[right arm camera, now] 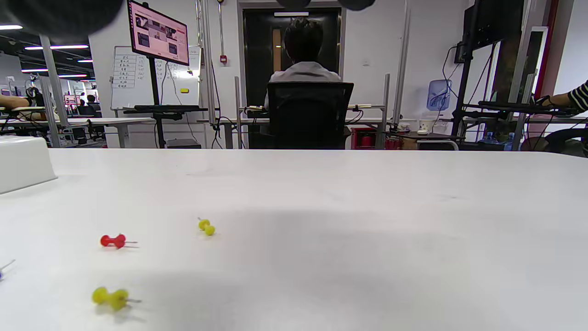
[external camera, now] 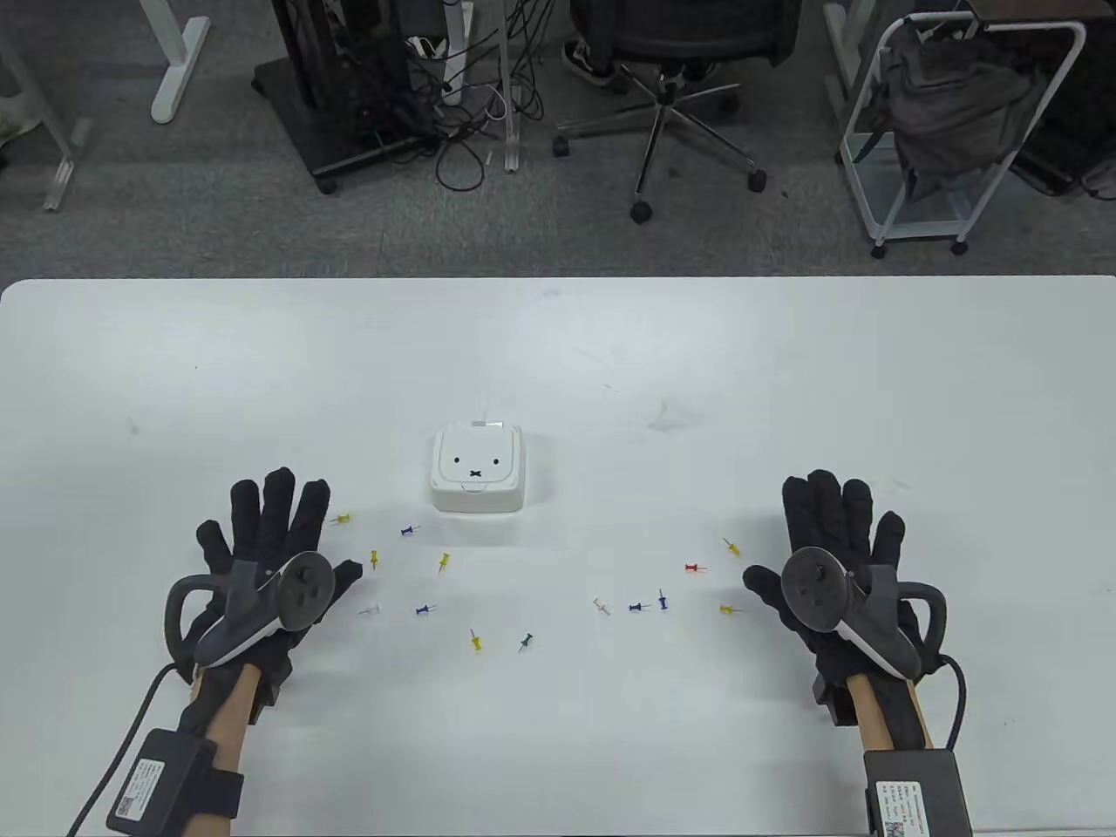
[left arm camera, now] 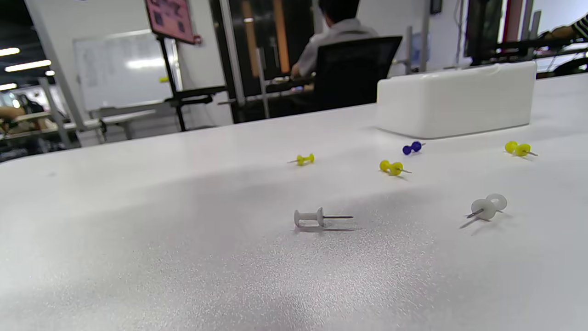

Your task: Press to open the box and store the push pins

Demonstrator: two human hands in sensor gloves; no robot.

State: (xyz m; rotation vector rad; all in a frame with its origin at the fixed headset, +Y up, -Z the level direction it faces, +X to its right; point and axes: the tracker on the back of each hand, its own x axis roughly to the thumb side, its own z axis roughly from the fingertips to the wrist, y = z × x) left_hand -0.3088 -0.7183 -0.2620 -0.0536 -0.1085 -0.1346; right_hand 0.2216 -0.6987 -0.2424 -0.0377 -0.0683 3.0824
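Left hand [external camera: 261, 558] and right hand [external camera: 837, 558] flat, fingers spread, box [external camera: 478, 466] between, push pins [external camera: 445, 562] scattered

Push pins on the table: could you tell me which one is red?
The red push pin near the right hand; the other pins are yellow, blue, white or green.

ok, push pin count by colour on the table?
yellow push pins: 6
blue push pins: 4
white push pins: 3 (one under left hand, left wrist view only)
red push pin: 1
green push pin: 1
Total: 15

Bright even overhead light; soft shadows; wrist backgrounds blurred.
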